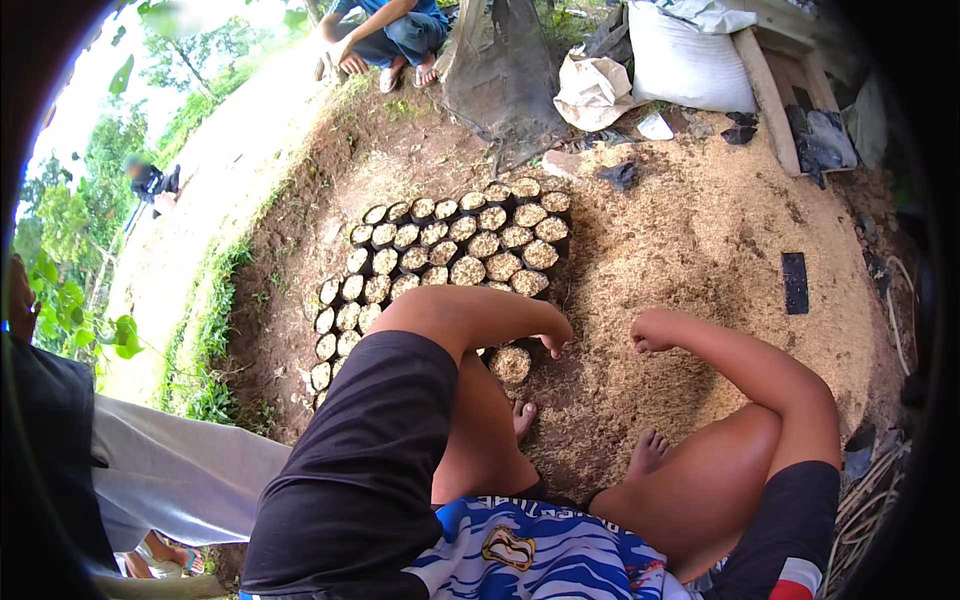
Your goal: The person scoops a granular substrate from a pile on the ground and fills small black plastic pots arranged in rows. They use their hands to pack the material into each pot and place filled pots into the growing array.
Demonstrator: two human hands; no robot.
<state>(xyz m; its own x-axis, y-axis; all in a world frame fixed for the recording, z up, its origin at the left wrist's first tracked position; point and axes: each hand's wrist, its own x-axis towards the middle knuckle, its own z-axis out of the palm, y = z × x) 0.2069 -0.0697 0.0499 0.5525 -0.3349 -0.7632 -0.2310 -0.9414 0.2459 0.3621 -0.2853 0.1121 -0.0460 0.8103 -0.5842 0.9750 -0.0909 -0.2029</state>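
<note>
My forearms rest across my bent knees. My left hand (556, 334) hangs with loose, bent fingers and nothing visible in it, just above and right of a single black plastic planting bag (511, 364) topped with tan husk-like material. My right hand (651, 331) is curled into a loose fist over the ground. Nothing shows in it, though its palm is hidden. Beyond my left arm, many similar filled bags (468, 271) stand upright in close rows; my arm and knee hide some of them. A broad layer of tan husks mixed with soil (697, 247) spreads before my right hand.
A black flat piece (795, 283) lies on the husks at right. White sacks (694, 56), dark netting (499, 82) and a wooden frame (765, 101) stand at the back. One person (390, 34) squats behind the bags; another in pale trousers (180, 465) is close at left.
</note>
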